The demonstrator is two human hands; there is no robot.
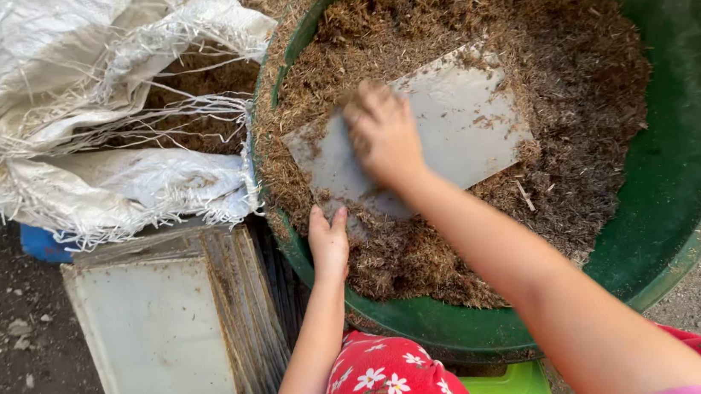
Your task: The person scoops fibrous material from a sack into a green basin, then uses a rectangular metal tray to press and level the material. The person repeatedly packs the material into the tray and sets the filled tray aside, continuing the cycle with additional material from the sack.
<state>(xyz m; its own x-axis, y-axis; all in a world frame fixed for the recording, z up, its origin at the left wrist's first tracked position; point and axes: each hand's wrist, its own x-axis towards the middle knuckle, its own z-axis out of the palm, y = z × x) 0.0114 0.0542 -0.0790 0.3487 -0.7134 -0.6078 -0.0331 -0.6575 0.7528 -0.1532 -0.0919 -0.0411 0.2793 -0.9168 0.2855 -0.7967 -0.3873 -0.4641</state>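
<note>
My right hand (383,134) presses flat, fingers spread, on the grey rectangular plate (463,118) lying on the brown fibre (576,47) in the green tub (693,104), while my left hand (328,240) pinches the plate's near edge.

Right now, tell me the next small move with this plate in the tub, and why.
Probably sweep the right hand across the grey plate toward its far corner: brown fibre still dusts that end, while the left hand steadies the near edge inside the green tub.
</note>
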